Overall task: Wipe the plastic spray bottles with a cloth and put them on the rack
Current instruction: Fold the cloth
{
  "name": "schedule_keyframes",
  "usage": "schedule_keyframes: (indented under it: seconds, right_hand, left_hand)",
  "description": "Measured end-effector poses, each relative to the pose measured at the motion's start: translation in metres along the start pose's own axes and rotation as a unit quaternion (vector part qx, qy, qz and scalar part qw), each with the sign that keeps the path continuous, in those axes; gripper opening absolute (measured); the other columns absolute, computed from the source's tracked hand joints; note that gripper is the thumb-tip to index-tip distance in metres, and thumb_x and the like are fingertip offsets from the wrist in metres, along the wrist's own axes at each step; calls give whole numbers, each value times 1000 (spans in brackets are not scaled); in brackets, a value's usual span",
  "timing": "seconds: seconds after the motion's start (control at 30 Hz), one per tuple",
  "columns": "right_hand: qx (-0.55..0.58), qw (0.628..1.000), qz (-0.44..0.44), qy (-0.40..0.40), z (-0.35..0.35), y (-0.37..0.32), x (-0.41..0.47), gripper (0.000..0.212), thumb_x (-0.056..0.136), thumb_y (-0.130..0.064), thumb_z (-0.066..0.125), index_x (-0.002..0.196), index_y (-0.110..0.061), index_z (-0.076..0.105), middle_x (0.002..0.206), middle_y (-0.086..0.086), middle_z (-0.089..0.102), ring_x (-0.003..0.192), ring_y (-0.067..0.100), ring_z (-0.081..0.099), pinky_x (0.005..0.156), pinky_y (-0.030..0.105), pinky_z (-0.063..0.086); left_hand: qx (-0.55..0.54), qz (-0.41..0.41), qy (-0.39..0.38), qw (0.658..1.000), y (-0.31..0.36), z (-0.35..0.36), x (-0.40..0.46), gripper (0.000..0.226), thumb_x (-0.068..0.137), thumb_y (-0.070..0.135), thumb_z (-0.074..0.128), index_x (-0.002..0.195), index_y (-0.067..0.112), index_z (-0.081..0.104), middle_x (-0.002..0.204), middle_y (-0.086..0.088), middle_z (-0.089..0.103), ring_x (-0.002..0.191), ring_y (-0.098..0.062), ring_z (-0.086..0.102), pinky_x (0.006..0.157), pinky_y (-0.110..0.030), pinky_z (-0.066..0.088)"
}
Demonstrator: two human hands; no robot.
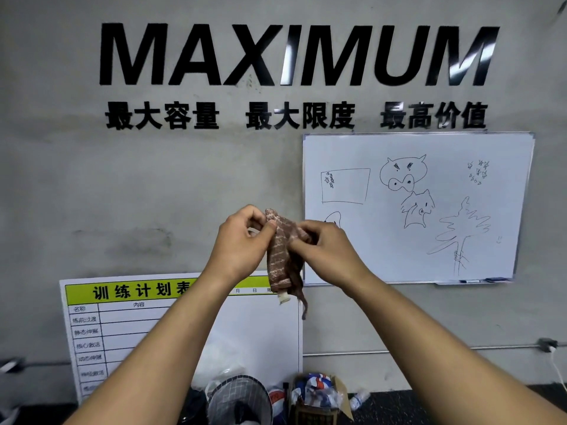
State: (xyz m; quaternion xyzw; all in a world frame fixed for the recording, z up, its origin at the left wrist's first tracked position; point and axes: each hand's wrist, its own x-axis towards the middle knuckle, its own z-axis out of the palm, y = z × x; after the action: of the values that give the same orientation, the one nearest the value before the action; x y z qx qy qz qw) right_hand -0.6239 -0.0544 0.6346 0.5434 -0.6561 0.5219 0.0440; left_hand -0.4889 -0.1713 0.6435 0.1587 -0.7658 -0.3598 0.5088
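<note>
A brown striped cloth [280, 256] hangs between both raised hands in front of the grey wall. My left hand [241, 240] pinches its upper left edge with thumb and fingers. My right hand [325, 245] grips the upper right part with curled fingers. A small white tag dangles from the bottom of the cloth. No spray bottle or rack shows in this view.
A whiteboard with drawings [414, 210] hangs on the wall at right. A schedule board [129, 332] leans below left. On the floor stand a fan [239, 397], a cardboard box of clutter [319, 397] and a small water bottle [359, 398].
</note>
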Motion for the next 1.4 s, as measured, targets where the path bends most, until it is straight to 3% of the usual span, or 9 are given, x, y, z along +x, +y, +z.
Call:
schedule_keyframes:
  seconds: [0.07,0.3,0.43,0.63,0.77,0.87,0.93,1.17,1.4]
  right_hand:
    - [66,997,35,23,-2,2,2,19,83,-24,60,78,-8,69,72,12,66,69,17,54,76,46,53]
    - [239,966,102,12,-3,-9,3,20,102,-10,58,84,-8,68,76,-1,65,68,11,58,65,21,47]
    - [265,958,106,6,-3,-18,3,16,103,-16,59,94,-12,72,82,0,70,75,13,62,72,27,49]
    - [286,948,142,15,-17,-18,-2,18,104,-18,55,94,-14,68,82,1,66,70,13,61,61,24,53]
    - [266,947,167,-67,-23,-10,-7,11,95,-9,61,93,-15,70,76,-1,64,68,14,60,67,28,57]
    - [231,933,201,-190,-23,-8,-14,12,91,-32,75,95,-21,76,84,2,69,79,16,64,83,37,56]
    - [236,909,247,-239,-17,-5,-20,26,80,-43,81,93,-22,74,83,0,68,74,12,63,75,29,52]
    - [456,843,273,-82,4,6,-22,9,99,-12,67,90,-12,68,74,4,62,60,9,56,79,28,48]
    - [519,815,252,-64,7,12,-26,18,101,-9,63,118,-6,68,102,9,76,84,16,74,75,27,62]
  left_hand:
    - [-2,0,5,1000,-2,-6,1,12,84,43,65,76,35,62,78,4,68,69,-24,59,76,-56,62]
    - [-135,-65,-45,988,5,-2,-13,17,112,27,52,102,14,59,83,1,70,73,-10,68,62,-22,57]
    - [-140,-84,-84,983,-4,1,-20,26,99,17,74,122,19,62,100,1,80,89,-17,77,75,-29,61]
    - [-174,-153,-37,972,-12,-7,-22,15,106,7,57,106,15,69,80,1,74,61,-11,64,56,-24,50]
    - [-187,-148,-43,970,-13,-7,-25,18,111,22,54,105,14,69,70,7,66,54,-7,54,45,-17,41]
    - [-177,-124,-70,974,-8,-9,-27,16,110,19,57,103,12,70,69,8,69,54,-3,58,46,-16,43]
    - [-184,-110,-85,973,-4,-9,-28,14,107,16,60,103,10,72,72,8,72,57,-2,62,49,-14,45]
    - [-270,-214,-81,935,-15,-6,-42,41,98,46,65,132,24,61,111,-1,75,80,-13,74,69,-33,61]
    - [-382,-245,-48,890,-23,9,-62,85,99,14,69,165,39,20,115,-3,78,76,-21,75,70,-39,65]
